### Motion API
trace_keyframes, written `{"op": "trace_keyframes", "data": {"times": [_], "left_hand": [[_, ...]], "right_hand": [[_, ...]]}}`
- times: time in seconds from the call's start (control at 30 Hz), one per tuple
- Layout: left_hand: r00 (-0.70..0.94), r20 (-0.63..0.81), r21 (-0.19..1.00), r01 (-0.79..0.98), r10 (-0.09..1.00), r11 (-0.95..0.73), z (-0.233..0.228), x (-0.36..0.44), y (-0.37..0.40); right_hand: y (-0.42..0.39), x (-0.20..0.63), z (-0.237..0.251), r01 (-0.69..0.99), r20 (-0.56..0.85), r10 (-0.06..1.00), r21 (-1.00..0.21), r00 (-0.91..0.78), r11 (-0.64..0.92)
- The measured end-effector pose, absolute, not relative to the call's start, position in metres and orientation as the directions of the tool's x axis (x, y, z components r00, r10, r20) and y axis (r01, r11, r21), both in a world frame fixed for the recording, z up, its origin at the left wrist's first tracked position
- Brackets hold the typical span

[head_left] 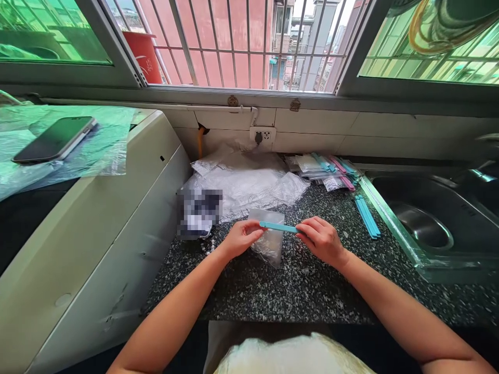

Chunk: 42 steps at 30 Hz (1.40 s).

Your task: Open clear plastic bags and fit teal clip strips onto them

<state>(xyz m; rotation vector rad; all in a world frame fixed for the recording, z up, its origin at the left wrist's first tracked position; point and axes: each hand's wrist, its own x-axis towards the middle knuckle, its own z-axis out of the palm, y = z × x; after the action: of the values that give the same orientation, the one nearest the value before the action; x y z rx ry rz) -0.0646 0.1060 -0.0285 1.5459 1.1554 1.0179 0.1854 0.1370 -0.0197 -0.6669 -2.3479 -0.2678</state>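
Observation:
A light-blue bag clip point(278, 226), a long narrow plastic bar, is held level above the counter between my two hands. My left hand point(242, 238) pinches its left end. At the other end, the fingers and thumb of my right hand point(320, 240) are closed on it. Just beneath lies a small clear plastic bag point(274, 248) on the speckled counter, partly covered by the clip and my left fingers. More blue clips point(367, 217) lie side by side to the right of my right hand.
Behind my hands spreads a pile of clear plastic bags point(245, 179). Packed bags with blue and pink clips point(327, 169) lie at the back right. A metal sink point(423, 270) borders the right, a cream appliance point(152, 156) with a phone point(56, 139) on top the left.

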Motion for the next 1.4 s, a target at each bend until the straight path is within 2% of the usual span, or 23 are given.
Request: {"op": "trace_keyframes", "data": {"times": [0.2, 0.57, 0.77, 1.1, 1.4], "left_hand": [[0.195, 0.072, 0.951, 0.282, 0.978, -0.126, -0.027, -0.064, 0.105], [0.152, 0.075, 0.960, 0.255, 0.985, -0.113, -0.025, -0.062, 0.103], [0.170, 0.093, 0.959, 0.248, 0.981, -0.134, -0.024, -0.059, 0.099], [0.182, 0.076, 0.962, 0.244, 0.980, -0.120, -0.031, -0.057, 0.100], [0.206, 0.109, 0.945, 0.281, 0.973, -0.165, -0.029, -0.054, 0.100]], "right_hand": [[0.132, 0.184, -0.019, 0.542, 0.629, 0.414, 0.016, -0.659, 0.840], [0.127, 0.176, -0.022, 0.531, 0.636, 0.422, -0.022, -0.646, 0.847], [0.124, 0.168, -0.020, 0.506, 0.657, 0.397, -0.026, -0.641, 0.862], [0.124, 0.166, -0.017, 0.508, 0.672, 0.346, 0.051, -0.654, 0.860], [0.125, 0.166, -0.019, 0.455, 0.711, 0.312, 0.012, -0.630, 0.890]]}}
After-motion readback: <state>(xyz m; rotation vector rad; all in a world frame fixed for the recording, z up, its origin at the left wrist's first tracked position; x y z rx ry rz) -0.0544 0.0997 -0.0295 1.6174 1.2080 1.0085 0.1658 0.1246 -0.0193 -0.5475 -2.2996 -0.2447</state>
